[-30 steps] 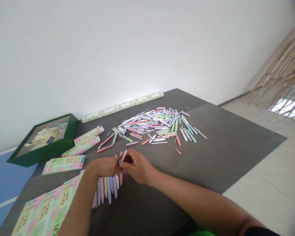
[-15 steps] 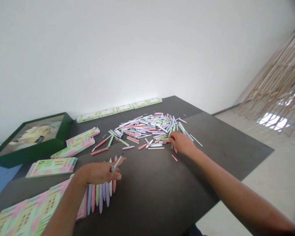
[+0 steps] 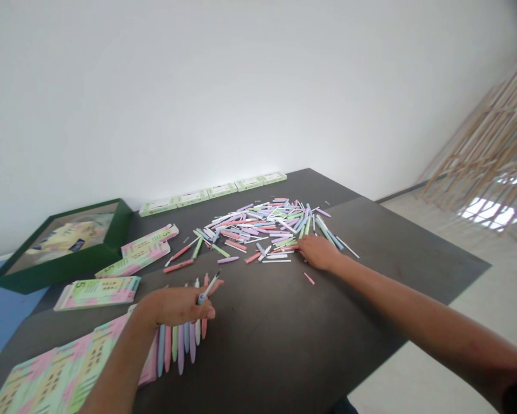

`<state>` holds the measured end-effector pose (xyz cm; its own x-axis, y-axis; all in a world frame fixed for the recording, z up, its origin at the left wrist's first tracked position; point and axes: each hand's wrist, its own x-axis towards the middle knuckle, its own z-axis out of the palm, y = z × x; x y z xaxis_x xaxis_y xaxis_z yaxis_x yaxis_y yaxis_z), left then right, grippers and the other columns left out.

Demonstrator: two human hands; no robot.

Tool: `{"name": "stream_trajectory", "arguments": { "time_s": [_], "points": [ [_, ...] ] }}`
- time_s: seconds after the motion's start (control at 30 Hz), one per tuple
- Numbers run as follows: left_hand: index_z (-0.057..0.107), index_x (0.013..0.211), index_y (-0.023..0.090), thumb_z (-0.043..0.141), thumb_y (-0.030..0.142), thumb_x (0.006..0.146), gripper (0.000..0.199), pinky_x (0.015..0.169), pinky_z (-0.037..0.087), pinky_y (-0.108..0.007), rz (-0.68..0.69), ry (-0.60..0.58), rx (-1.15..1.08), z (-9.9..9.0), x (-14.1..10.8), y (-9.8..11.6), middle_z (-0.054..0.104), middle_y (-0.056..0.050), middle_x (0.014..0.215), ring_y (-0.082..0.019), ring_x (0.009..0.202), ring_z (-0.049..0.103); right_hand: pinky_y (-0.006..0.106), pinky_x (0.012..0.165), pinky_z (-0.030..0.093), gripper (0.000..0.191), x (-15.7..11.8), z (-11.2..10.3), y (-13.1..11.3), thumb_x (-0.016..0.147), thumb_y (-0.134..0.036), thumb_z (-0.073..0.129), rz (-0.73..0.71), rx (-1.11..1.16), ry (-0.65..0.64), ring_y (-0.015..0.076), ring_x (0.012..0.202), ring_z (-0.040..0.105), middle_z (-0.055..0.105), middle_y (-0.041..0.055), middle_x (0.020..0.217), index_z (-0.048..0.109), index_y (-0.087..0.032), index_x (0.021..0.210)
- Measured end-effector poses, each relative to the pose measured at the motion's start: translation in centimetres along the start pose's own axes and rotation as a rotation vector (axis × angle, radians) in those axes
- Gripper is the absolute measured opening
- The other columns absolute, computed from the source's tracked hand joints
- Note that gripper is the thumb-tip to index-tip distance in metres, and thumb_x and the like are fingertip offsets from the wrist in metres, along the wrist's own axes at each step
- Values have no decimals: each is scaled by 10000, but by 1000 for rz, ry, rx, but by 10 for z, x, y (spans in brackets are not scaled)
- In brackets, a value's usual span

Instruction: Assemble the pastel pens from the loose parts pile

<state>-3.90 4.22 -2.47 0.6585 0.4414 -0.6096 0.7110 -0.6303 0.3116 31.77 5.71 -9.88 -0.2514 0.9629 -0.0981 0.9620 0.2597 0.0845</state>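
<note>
A blue-and-white pen piece (image 3: 209, 287) with a dark tip sticks up between the thumb and fingers of my left hand (image 3: 183, 306). Under and beside that hand lies a row of pastel pens (image 3: 181, 348). My right hand (image 3: 316, 251) rests at the near right edge of a loose pile of pastel pens and white refills (image 3: 258, 221); its fingertips are down among the pieces, and what they pinch is hidden. A small pink piece (image 3: 309, 278) lies alone on the dark table (image 3: 267, 339) just below it.
Pink-and-green pen packets (image 3: 53, 368) overlap at the near left, with more packets (image 3: 98, 291) behind. A green box (image 3: 60, 256) holding plastic bags stands at the far left. Flat green boxes (image 3: 193, 197) line the wall. Wooden racks (image 3: 495, 149) stand at the far right.
The view has shifted slightly, so the table scene sits a little further right. My right hand stays at the pile's edge, lying a little flatter. My left hand still has the pen piece.
</note>
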Motion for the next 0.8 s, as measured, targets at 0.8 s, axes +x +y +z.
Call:
{"name": "stream_trajectory", "arguments": {
  "time_s": [0.8],
  "points": [
    [405,1312,133,357,524,840,615,693,410,-240,-68,-8,-65,1,0,7,676,-62,882,-200,769,598,373,776,389,217,-1,-14,-8,862,-231,440,-142,-42,48,270,937,548,587,147,967,569,-121,997]
  ]
}}
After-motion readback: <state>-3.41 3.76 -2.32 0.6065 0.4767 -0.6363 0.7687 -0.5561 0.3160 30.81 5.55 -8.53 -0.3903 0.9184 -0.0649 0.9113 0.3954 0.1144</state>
